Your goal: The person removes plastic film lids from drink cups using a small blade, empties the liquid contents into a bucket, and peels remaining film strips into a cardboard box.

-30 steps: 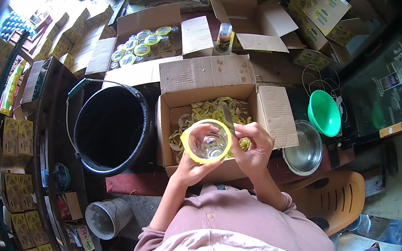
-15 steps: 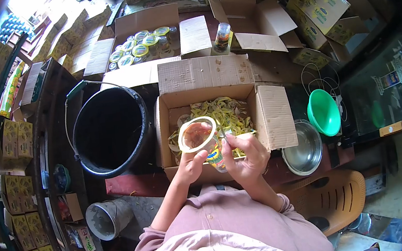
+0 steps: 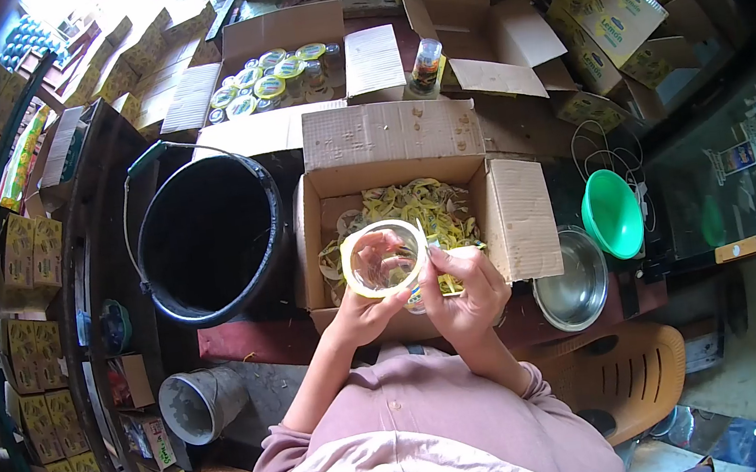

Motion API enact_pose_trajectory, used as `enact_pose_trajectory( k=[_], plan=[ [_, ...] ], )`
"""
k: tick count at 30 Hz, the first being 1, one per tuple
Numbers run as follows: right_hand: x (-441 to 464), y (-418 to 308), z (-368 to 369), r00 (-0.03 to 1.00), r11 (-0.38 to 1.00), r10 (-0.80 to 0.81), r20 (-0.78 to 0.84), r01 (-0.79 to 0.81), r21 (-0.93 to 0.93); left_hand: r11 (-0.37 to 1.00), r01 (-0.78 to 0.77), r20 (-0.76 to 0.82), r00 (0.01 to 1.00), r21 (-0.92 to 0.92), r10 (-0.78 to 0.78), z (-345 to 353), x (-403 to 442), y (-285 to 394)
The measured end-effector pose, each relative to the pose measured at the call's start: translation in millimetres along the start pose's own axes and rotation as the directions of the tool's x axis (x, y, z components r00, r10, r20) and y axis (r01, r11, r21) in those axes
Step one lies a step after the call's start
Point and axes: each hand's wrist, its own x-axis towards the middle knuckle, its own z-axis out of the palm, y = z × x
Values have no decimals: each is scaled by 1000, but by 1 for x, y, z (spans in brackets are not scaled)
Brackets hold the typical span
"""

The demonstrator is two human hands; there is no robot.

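My left hand (image 3: 364, 318) is wrapped round a clear plastic jar (image 3: 387, 277), its yellow-banded rim tipped up towards me. Through the mouth of the jar, fingers show behind the clear wall. At the right side of the rim, my right hand (image 3: 467, 293) pinches a thin, pointed blade (image 3: 420, 229), whose tip stands up beside the yellow band. A coloured label shows low on the jar, partly hidden by my hands. Beneath them an open cardboard box (image 3: 524, 210) holds a heap of yellow-green strips (image 3: 426, 207) and some clear round pieces.
A black bucket (image 3: 149, 253) stands left of the box; a green bowl (image 3: 613, 214) and a metal bowl (image 3: 580, 292) are to the right. Behind, a carton (image 3: 280, 31) holds several yellow-lidded jars, with a lone jar (image 3: 426, 67) beside it. A grey bucket (image 3: 197, 406) sits lower left.
The jar has turned so its mouth faces me more squarely, and it sits slightly further right. The blade now points upward at the rim. The view has shifted a little.
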Motion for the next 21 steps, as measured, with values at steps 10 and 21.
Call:
enact_pose_trajectory(
  k=[10,21],
  plan=[
    [4,1,-2,998,998,52,47,-54,36,987,-18,51,999,160,10,-5,-4,1],
    [2,5,-7,972,961,234,20,-234,145,994,100,10,995,-55,-99,4,2,11]
  ],
)
